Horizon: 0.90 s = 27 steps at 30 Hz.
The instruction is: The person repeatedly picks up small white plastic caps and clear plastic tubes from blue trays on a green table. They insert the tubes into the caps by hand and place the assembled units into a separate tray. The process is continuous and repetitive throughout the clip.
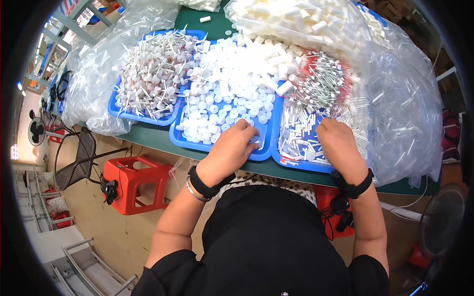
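My left hand (233, 147) is over the front of the middle blue tray (198, 146), its fingers curled and drawn together. Small translucent white discs (210, 114), each with a hole, lie heaped in that tray beside the fingertips. What the fingers hold, if anything, is hidden. My right hand (339, 144) reaches down into the right blue tray (316, 166), its fingers pinched. Around it lie thin short white tubes (297, 129), and behind them a pile of slim pins with white ends and red parts (323, 81). I cannot make out anything between its fingertips.
At left, another blue tray (140, 117) brims with discs fitted on white stems (153, 74). White foam-like cylinders (306, 19) fill a plastic bag at the back. Clear plastic bags (405, 113) flank the trays on the green table (197, 155). A red stool (136, 185) stands below.
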{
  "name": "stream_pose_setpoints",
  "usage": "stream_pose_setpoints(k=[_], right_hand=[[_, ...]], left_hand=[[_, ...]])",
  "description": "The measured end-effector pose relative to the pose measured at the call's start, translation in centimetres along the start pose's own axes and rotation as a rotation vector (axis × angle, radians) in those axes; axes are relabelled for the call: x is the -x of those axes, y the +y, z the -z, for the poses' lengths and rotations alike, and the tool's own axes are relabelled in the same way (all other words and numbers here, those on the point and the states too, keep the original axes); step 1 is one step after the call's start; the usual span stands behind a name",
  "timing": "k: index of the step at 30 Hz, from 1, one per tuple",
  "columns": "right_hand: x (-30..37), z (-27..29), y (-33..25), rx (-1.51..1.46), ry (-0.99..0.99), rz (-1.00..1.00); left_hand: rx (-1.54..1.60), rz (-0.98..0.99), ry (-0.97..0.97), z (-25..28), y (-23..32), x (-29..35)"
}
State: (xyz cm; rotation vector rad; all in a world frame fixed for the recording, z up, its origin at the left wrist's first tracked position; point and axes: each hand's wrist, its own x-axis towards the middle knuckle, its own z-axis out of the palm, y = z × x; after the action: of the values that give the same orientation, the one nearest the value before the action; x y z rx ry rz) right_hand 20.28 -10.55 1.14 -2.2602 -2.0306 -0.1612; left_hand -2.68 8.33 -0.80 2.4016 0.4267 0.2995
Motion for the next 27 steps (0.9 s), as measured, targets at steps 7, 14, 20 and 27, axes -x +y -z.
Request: stream_pose_setpoints(k=[7,14,20,27], right_hand=[[0.1,2.5,-0.6,-0.248,0.123,-0.107],[0.5,4.4,-2.4,-0.644,0.142,-0.352],[0.3,4.3,-3.7,-0.582,0.315,-0.125],[0.7,4.9,-4.0,-0.52,0.285,-0.062]], left_hand=[[0.048,0.04,0.077,-0.8,-1.0,-0.8],[0.702,0.254,0.108,-0.2,1.0,-1.5],[1.694,0.515,-0.09,-2.3,3.8,-0.8],[1.978,0.543,-0.168,-4.1,4.0,-0.6]])
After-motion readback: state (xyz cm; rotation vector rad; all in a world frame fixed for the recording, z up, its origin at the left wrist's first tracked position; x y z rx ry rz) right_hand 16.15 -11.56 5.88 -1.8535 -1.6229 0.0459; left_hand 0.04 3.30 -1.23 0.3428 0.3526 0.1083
